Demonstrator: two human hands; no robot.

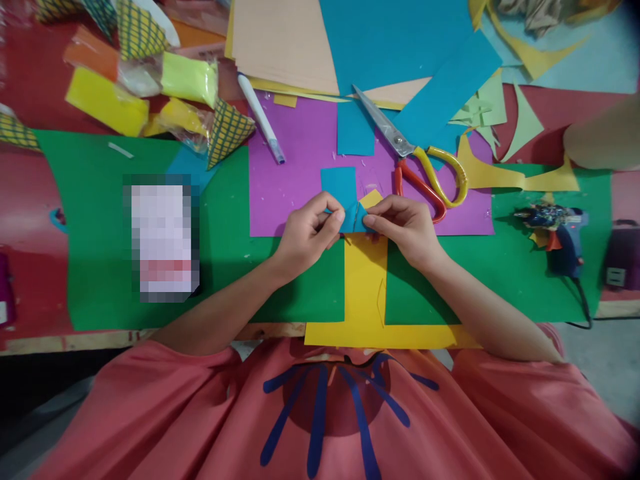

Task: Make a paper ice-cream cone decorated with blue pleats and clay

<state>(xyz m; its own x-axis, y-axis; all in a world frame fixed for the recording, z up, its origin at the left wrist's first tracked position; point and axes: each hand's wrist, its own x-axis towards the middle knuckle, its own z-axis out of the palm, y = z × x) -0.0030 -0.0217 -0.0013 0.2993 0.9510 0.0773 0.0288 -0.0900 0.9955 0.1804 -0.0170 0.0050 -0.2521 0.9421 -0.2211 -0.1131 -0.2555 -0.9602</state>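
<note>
Between my hands is a small piece of blue paper (355,217) with a dark slanting line or slit down its middle. My left hand (313,230) pinches its left side between thumb and forefinger. On the right side, my right hand (404,227) grips it the same way. A blue paper square (338,183) lies just behind on the purple sheet (295,200), and a small yellow scrap (371,198) shows beside the held piece. Beneath the hands runs a yellow paper strip (365,280). Scissors (400,143) with one red and one yellow handle rest behind my right hand.
A white pen (261,119) lies at back left. Packets of coloured clay (189,79) and checked cone-shaped pieces (227,131) crowd the far left. A pixelated rectangular object (163,237) sits on the green sheet (225,293). At right is a glue gun (565,233) with a cord.
</note>
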